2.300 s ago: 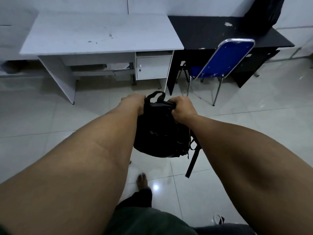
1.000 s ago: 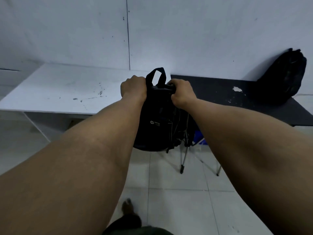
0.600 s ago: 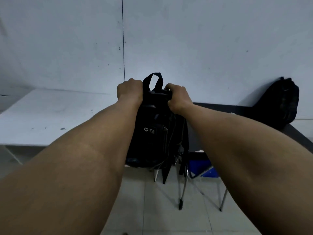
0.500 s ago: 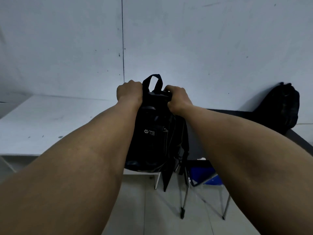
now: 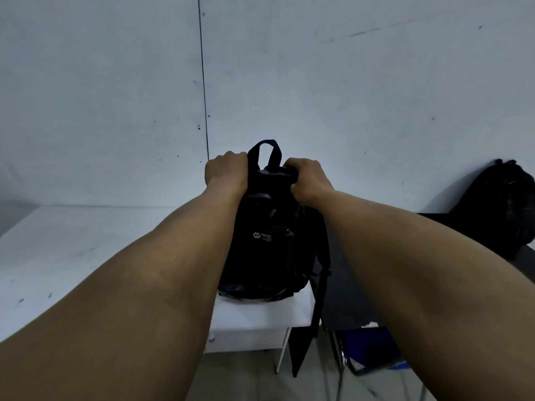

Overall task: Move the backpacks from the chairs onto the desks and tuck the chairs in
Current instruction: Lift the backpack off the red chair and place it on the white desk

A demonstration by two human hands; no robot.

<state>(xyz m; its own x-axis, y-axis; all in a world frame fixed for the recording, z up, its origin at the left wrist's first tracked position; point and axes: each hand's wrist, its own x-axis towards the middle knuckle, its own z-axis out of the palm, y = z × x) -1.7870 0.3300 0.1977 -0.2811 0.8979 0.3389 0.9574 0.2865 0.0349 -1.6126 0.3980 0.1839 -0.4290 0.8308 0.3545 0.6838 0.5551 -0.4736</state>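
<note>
Now the black backpack (image 5: 270,241) has come up from down near the floor and sits over the white bench (image 5: 72,250), at its right end, with its bottom on or just above the top; I cannot tell which. Left hand (image 5: 227,172) grips the top of the backpack on one side, and the right hand (image 5: 307,176) grips it on the other, with the carry loop sticking up between them. To do this well, I think the bag should go down flat, a bit further in from the bench edge, before the hands let go, so it does not tip off. It is soft and dark, with a small white logo on the front. One strap hangs off the bench's right edge. Another black bag (image 5: 503,204) leans on the wall, well right of the bench. A blue chair (image 5: 373,354) stands low to the right of the bench, not pushed in yet.
</note>
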